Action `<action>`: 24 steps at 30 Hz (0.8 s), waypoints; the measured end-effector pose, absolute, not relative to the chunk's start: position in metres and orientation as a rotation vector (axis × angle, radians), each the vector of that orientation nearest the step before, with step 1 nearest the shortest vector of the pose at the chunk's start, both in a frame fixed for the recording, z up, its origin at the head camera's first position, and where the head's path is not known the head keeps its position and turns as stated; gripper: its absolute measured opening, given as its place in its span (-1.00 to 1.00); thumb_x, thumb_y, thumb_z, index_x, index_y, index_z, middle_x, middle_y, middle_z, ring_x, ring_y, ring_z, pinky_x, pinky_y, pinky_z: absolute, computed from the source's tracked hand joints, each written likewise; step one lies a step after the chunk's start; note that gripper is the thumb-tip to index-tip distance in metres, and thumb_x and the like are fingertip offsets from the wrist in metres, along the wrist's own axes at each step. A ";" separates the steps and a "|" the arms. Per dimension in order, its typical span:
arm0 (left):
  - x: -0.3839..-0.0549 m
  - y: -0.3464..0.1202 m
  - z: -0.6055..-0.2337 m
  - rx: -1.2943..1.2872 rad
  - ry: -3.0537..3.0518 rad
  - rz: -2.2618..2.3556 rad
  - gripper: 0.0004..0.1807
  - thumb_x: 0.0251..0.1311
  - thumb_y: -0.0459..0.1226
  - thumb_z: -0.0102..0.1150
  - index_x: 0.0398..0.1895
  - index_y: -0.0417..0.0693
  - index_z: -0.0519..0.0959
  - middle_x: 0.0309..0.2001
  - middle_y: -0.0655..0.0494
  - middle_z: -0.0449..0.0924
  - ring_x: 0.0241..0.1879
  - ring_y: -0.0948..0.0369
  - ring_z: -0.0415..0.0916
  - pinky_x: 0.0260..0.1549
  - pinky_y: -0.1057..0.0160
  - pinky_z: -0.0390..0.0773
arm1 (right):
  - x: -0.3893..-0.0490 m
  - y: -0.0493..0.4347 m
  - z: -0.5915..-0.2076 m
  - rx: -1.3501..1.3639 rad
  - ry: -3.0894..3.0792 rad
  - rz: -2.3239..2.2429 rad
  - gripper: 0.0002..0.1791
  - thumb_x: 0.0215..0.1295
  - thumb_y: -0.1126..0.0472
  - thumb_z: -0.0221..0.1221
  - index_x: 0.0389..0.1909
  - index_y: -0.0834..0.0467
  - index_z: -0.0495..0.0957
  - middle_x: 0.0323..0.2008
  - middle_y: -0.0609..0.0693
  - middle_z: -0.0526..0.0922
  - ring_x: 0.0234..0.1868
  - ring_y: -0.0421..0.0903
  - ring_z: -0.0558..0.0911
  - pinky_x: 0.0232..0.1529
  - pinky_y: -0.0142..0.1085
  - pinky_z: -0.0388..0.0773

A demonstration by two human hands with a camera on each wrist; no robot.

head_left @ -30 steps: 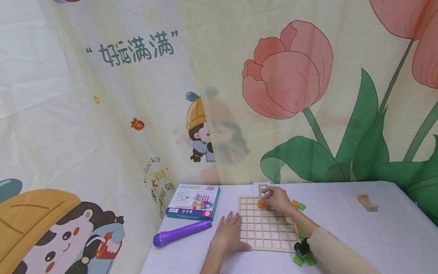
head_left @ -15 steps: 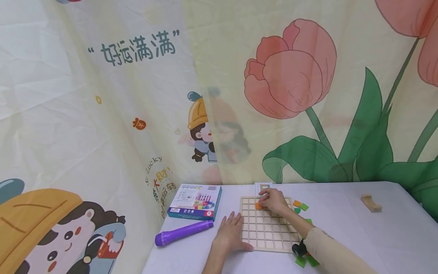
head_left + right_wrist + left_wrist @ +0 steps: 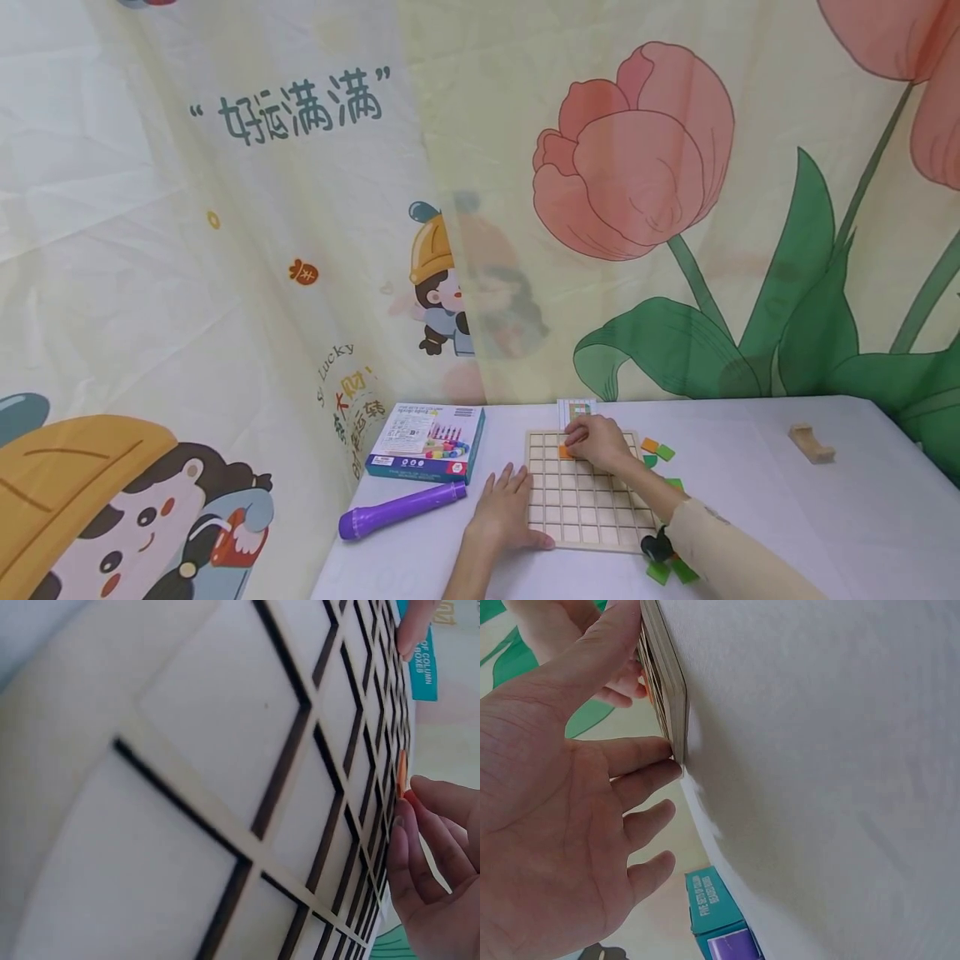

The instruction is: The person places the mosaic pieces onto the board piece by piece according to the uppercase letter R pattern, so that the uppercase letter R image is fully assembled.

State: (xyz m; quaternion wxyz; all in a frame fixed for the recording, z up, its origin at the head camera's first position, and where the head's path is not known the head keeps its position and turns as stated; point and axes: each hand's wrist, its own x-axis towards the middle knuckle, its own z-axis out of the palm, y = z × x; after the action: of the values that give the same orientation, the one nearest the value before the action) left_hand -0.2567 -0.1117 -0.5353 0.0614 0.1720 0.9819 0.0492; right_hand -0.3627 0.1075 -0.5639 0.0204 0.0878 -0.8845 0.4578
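Note:
A wooden grid board (image 3: pixel 570 508) with square cells lies on the white table. My left hand (image 3: pixel 502 508) rests at its left side with fingers spread; in the left wrist view the left hand (image 3: pixel 562 802) has thumb and fingertips touching the board's edge (image 3: pixel 676 697). Over the far rows, my right hand (image 3: pixel 600 442) has its fingers bent down to the cells. Beside those fingertips an orange tile (image 3: pixel 565 451) shows. In the right wrist view the right hand (image 3: pixel 439 847) pinches a small orange-red piece close to the orange tile (image 3: pixel 402 771), low against the grid.
A printed card (image 3: pixel 576 409) lies behind the board. Several green and orange tiles (image 3: pixel 657 572) lie along its right side, near a black object (image 3: pixel 657 546). A box (image 3: pixel 426 442) and a purple tube (image 3: pixel 402 510) are at left; a wooden block (image 3: pixel 812 443) is far right.
My right hand and the orange tile at its fingertips have shifted slightly left along the far rows, then stayed nearly still. The left hand keeps its place at the board's edge.

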 end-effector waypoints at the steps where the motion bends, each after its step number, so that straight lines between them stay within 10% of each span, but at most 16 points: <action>1: -0.257 -0.112 -0.535 0.520 2.969 0.149 0.22 -0.15 0.32 0.57 0.52 -0.16 0.37 0.54 -0.03 0.33 0.59 -0.05 0.13 0.55 -0.15 0.14 | -0.362 0.109 -0.562 0.286 -2.734 1.428 -0.75 0.17 0.37 0.48 -0.13 0.20 0.72 -0.42 -0.18 0.75 -0.34 -0.21 0.71 -0.21 -0.22 0.70; 24: -0.257 -0.113 -0.539 0.527 2.966 0.180 0.22 -0.15 0.30 0.58 0.52 -0.20 0.37 0.55 -0.06 0.32 0.58 -0.07 0.14 0.55 -0.17 0.13 | -0.344 0.182 -0.534 0.280 -2.645 1.344 -0.73 0.29 0.29 0.41 -0.03 0.28 0.72 -0.35 -0.10 0.76 -0.29 -0.13 0.72 -0.26 -0.25 0.68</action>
State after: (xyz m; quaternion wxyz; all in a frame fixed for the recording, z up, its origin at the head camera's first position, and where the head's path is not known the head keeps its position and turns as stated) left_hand -0.2567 -0.1130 -0.5392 0.0619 0.1743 0.9809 0.0597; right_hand -0.3444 0.1819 -0.5337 0.0805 0.0938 -0.8846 0.4496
